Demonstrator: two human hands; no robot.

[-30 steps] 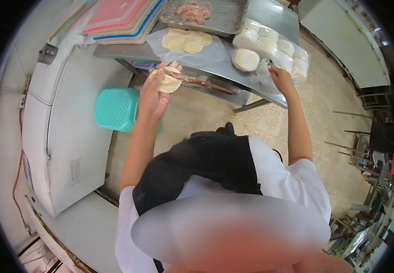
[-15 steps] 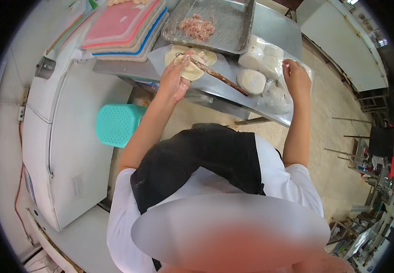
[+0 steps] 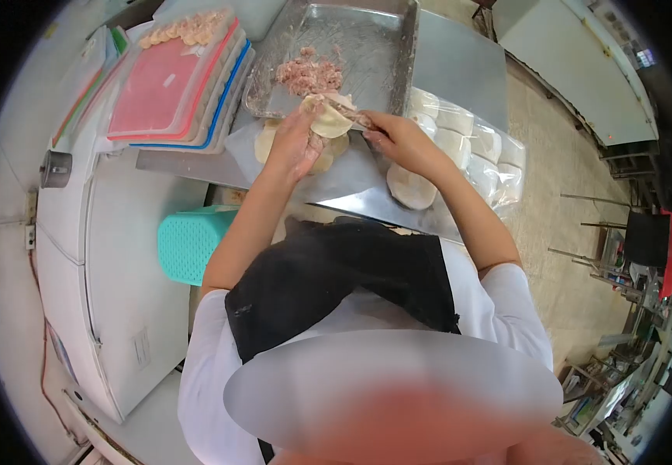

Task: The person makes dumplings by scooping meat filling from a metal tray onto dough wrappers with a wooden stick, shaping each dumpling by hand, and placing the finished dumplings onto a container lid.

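Observation:
A round, pale dough wrapper (image 3: 330, 122) rests in my left hand (image 3: 298, 141), above the near edge of the metal tray. My right hand (image 3: 402, 141) is closed around the end of a brown stick (image 3: 361, 119), whose other end reaches over the wrapper. Pink minced meat (image 3: 309, 73) lies in the tray (image 3: 413, 54) just beyond my hands. More flat wrappers (image 3: 267, 141) are on a plastic sheet (image 3: 244, 149) beneath my left hand. White dough wrappers in stacks, bagged in clear plastic (image 3: 454, 144), lie right of my right hand.
Stacked lidded containers (image 3: 157, 93) with red and blue rims stand at the left of the metal table (image 3: 460, 62). A turquoise stool (image 3: 184, 246) is below the table's left side. White appliances (image 3: 130, 271) line the left; chairs (image 3: 646, 244) stand far right.
My right hand has moved left from the bagged stacks and closed on the stick. My left hand stays under the wrapper, now nearer the meat. The view has shifted toward the table.

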